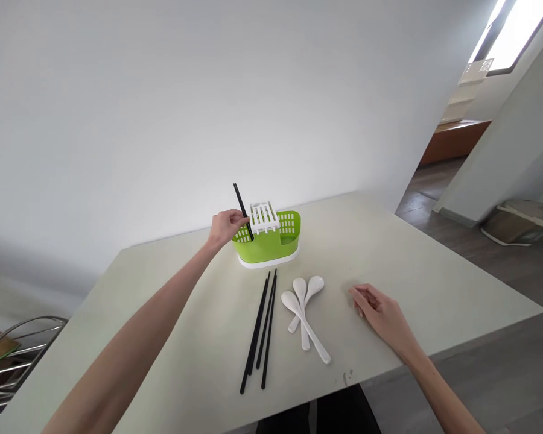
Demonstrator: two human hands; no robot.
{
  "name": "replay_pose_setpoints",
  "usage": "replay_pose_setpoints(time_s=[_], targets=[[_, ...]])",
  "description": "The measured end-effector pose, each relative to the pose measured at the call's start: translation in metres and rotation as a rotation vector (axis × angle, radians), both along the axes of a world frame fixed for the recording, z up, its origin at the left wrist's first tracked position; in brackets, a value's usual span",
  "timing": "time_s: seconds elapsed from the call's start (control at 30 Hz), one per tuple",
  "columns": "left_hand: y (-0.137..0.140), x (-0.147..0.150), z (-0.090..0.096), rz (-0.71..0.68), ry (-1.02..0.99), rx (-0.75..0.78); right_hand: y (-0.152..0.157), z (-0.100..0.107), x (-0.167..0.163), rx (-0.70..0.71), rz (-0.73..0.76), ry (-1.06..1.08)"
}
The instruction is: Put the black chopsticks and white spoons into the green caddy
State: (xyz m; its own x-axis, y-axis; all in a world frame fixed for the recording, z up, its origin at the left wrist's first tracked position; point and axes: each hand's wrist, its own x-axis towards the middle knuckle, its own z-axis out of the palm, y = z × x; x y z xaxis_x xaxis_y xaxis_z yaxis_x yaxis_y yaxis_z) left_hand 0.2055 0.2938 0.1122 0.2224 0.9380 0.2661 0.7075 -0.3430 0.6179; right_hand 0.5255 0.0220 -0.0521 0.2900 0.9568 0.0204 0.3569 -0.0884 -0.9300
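Observation:
My left hand (pixel 227 225) pinches a pair of black chopsticks (pixel 239 198), held nearly upright and leaning slightly left. Their lower ends reach inside the left section of a green utensil caddy (pixel 266 248) with slotted walls and a white base. A white slotted rack (pixel 264 216) sits across the caddy's top. On the table in front lie several more black chopsticks (pixel 269 328), roughly side by side. Right of them, three white spoons (pixel 302 307) cross over one another. My right hand (pixel 376 310) rests on the table right of the spoons, fingers loosely curled, holding nothing.
The pale table (pixel 181 337) stands against a white wall (pixel 199 108). A metal-framed stool (pixel 18 361) is at the lower left. Beyond the table's right edge are grey flooring and a covered bin-like object (pixel 522 223).

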Motion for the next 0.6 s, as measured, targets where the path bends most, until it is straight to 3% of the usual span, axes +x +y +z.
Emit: replay_pose_setpoints(time_s=[0.2, 0.6], targets=[[0.007, 0.003, -0.004, 0.020, 0.105, -0.004, 0.003, -0.005, 0.002, -0.001, 0.006, 0.003], [0.021, 0.000, -0.014, 0.019, 0.132, 0.011, 0.001, 0.003, 0.000, -0.031, -0.004, 0.010]])
